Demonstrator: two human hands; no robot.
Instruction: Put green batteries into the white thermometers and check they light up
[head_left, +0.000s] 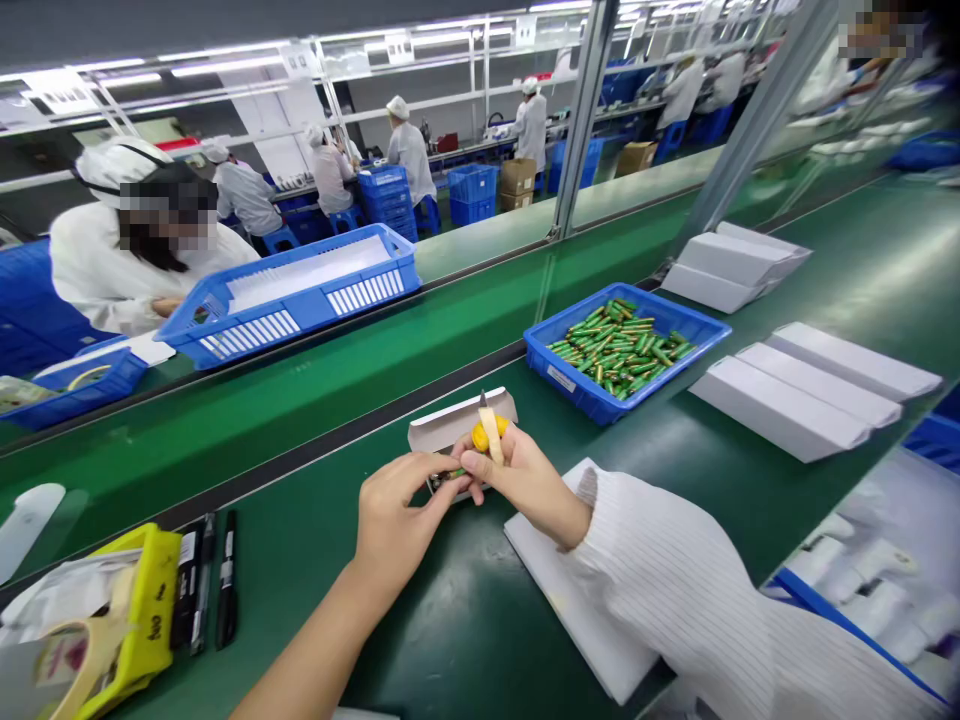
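At the middle of the head view, my left hand (pixel 401 510) is closed in a pinch on a small green piece (pixel 458 473), mostly hidden by fingers. My right hand (pixel 529 480) meets it there, its fingertips touching the same spot. In my right hand sits a yellow tool (pixel 484 434) with a cream-coloured band and a dark pointed tip upward; its exact kind does not show. Just behind and below the hands lies an open white box (pixel 437 432), with some dark or metallic bits partly visible inside. White sheets or flat cartons (pixel 577 600) lie under my right forearm.
A blue tray (pixel 551 375) of green-and-gold cylinders stands beyond my right hand. Long white boxes (pixel 802 400) lie to the right. At left are a yellow basket (pixel 161 600) and black markers (pixel 227 580). Across the green conveyor stands a blue crate (pixel 300 325), near a seated co-worker (pixel 150 230).
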